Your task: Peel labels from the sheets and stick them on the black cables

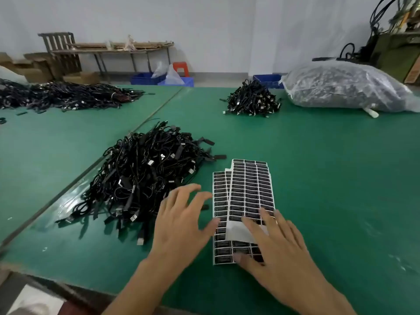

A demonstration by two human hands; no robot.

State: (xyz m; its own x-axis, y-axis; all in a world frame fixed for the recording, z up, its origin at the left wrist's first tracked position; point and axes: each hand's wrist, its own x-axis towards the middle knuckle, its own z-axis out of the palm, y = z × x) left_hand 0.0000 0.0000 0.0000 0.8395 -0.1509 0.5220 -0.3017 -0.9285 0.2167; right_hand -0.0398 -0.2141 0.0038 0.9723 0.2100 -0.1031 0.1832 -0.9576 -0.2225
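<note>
Overlapping label sheets (247, 192), white backing with rows of small black labels, lie on the green table in front of me. My right hand (275, 246) lies flat on the sheets' near end with its fingers spread, covering part of them. A bare white strip of backing shows just left of its fingers. My left hand (181, 223) hovers with its fingers spread beside the sheets' left edge, its thumb tip at that edge. A big heap of black cables (145, 176) with silver plugs lies just left of my left hand.
A smaller cable heap (252, 100) sits farther back, beside a large clear plastic bag (343, 87) full of cables at the right. More cables (63, 95) spread over the far left. A seam (127, 137) runs diagonally across the green table. Blue bins (145, 78) stand behind.
</note>
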